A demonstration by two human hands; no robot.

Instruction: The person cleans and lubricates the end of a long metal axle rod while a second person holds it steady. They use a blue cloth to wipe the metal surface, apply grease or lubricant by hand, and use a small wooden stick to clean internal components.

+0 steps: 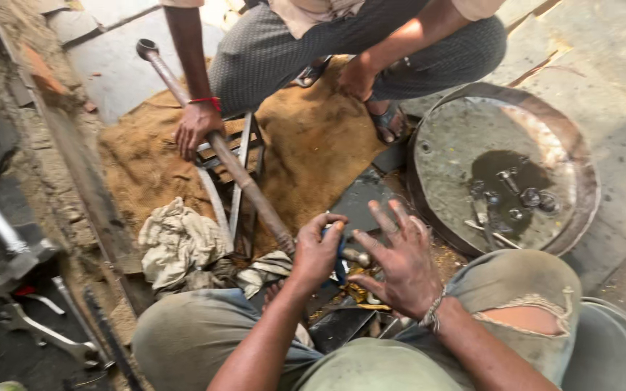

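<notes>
Looks like fitting work on the rod (244,177) end, low centre between the knees: left hand (316,253) clenched on a blue part (340,250), right hand (400,264) spread loose, gripping nothing. Next it needs steady hands (co-worker's hand (195,129) braces the rod far left), bolts (516,195) sit in the pan (581,181) right.

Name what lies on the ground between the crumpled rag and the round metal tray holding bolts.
In the head view, between the rag and the tray lie the long rusty rod, a dark metal plate, and the person's left hand and right hand.
</notes>
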